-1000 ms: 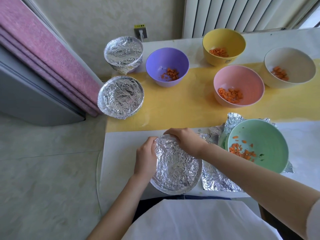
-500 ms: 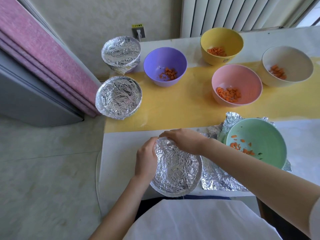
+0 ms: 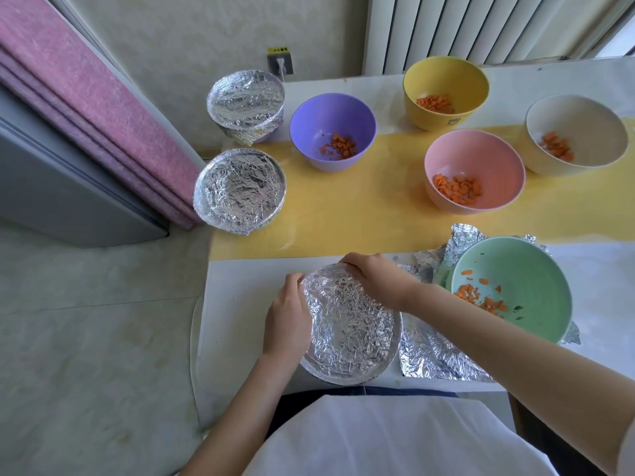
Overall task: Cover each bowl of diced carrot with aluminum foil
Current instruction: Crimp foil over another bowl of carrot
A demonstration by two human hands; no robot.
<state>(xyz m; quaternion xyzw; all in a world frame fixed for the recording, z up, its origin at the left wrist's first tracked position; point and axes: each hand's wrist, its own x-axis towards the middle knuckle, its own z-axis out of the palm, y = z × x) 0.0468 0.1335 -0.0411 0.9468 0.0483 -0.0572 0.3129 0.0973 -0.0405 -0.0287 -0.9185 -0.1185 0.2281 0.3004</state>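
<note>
As my fingers (image 3: 346, 262) curl close together round the foil-covered bowl (image 3: 350, 331), right hand (image 3: 376, 280) at its far rim and left hand (image 3: 287, 316) cupping its left rim, I see it sitting at the table's (image 3: 237, 304) near edge, just beside a green bowl (image 3: 525, 269) of diced carrot (image 3: 481, 300) on a loose foil sheet (image 3: 436, 359).

1. Crinkled, shiny silver: the near-edge foil lid (image 3: 350, 328), the left-edge foil lid (image 3: 240, 190), the far-left-corner foil lid (image 3: 245, 97) and a loose foil sheet (image 3: 433, 359).
2. Plain, single-coloured open bowls: purple bowl (image 3: 326, 121), yellow bowl (image 3: 446, 77), pink bowl (image 3: 481, 156), cream bowl (image 3: 580, 121), mint-green bowl (image 3: 529, 266).
3. Bright orange carrot dice (image 3: 457, 188) speckle each open bowl.
4. A plain yellow runner (image 3: 378, 207) crosses the white table (image 3: 240, 304).
5. A pink-mauve curtain (image 3: 86, 97) hangs beyond the table's left edge.
</note>
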